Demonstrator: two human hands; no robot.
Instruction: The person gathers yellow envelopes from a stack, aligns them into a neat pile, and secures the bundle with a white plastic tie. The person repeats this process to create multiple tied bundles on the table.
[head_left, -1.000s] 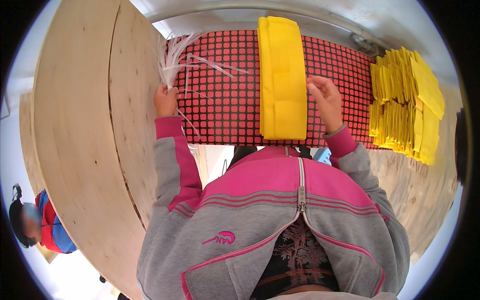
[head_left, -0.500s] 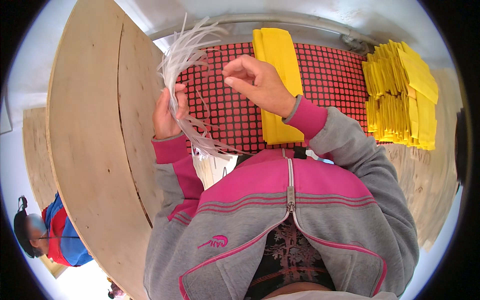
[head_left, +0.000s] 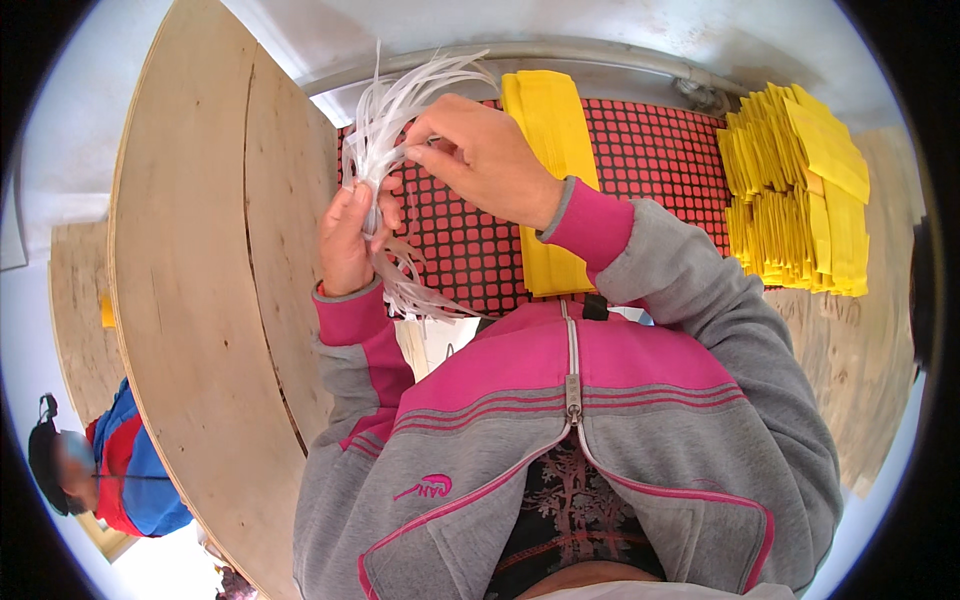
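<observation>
My left hand (head_left: 350, 230) is closed round a bundle of thin white strips (head_left: 378, 160). Their loose ends fan out above the fist, and the other ends hang below it toward my lap. Thumb and forefinger of my right hand (head_left: 485, 160) pinch at the right side of the fan, where a white strip meets the fingertips. Just beyond my right wrist lies a folded yellow piece (head_left: 550, 125), long and flat, partly covered by the wrist and sleeve.
A red-and-black checked mat (head_left: 650, 150) covers the work surface. At the right stands a stack of folded yellow pieces (head_left: 790, 190). A tall wooden board (head_left: 200, 230) borders the left side. A pipe (head_left: 600, 50) runs along the back. Beyond the board is another person (head_left: 140, 470).
My right hand has moved left to the white strips, and its fingertips have closed on them. The left hand still holds the bundle, now a little lower and farther right.
</observation>
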